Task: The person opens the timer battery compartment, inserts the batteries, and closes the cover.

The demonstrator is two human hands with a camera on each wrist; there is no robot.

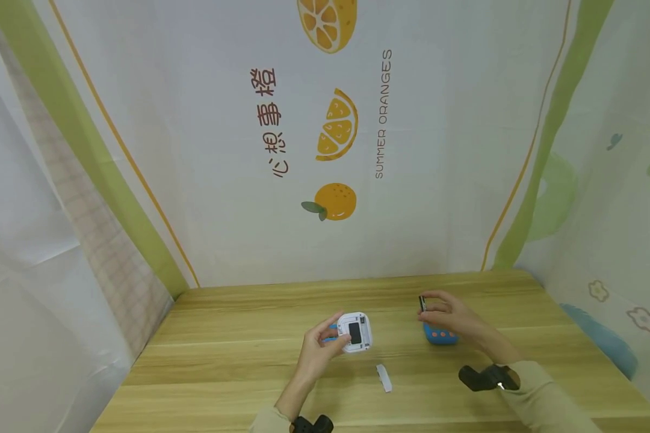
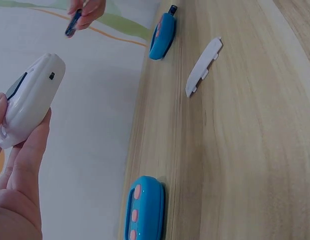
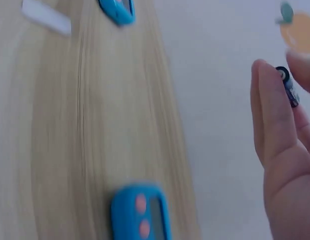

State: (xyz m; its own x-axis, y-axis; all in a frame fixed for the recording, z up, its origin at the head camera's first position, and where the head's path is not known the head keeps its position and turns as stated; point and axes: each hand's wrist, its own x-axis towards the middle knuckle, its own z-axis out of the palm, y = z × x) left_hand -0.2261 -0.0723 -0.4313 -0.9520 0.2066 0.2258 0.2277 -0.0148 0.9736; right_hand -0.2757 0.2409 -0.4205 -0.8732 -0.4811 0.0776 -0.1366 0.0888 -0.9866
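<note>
My left hand [image 1: 315,356] holds a small white electronic device [image 1: 364,322] upright, thumb on its back. That back carries a dark rectangle, and a narrow battery slot lies open along its right side. To the right, my right hand [image 1: 455,314] pinches a small dark cylindrical battery [image 3: 291,89] between thumb and fingers, raised above the table. Just below this hand sits a blue device [image 1: 440,335] with pinkish-orange buttons. On the table between the hands lies a slim white battery cover [image 1: 384,378], its small tabs visible in the left wrist view.
Another blue device [image 2: 147,210] with pink buttons rests on the wooden table [image 1: 222,361], partly hidden behind my left hand in the head view. A small dark object [image 2: 173,9] shows at the end of the right blue device. A printed curtain [image 1: 222,228] hangs along the table's back edge.
</note>
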